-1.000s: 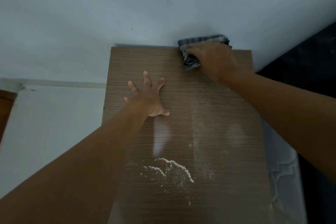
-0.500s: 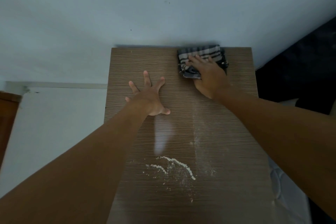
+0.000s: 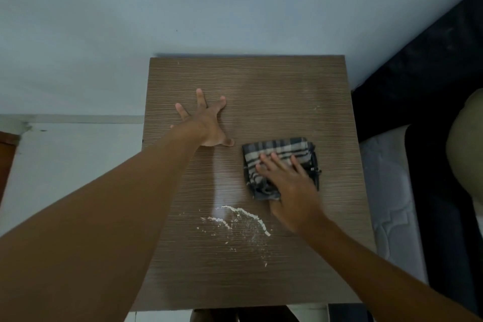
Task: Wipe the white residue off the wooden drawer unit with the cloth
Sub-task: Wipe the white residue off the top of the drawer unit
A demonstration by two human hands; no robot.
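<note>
Grip: your right hand [image 3: 288,191] lies flat, fingers [image 3: 274,158] spread on the folded checked cloth [image 3: 277,154]; pressing, not pinching.
Cloth: right of centre on the wooden drawer unit [image 3: 261,86], lying at about 2 o'clock from the residue.
Brace: your left hand [image 3: 206,123] is splayed open on bare wood at 10 o'clock, likely to steady you.
Residue: white residue [image 3: 245,217] curls at 6 o'clock, unwiped.
Next: probably drag the cloth towards 7 o'clock.

Cloth [image 3: 281,162] lies under the right hand [image 3: 292,188], on the drawer unit [image 3: 261,81]. Residue [image 3: 243,219] sits just left of that hand. Left hand [image 3: 206,123] rests beyond it.
</note>
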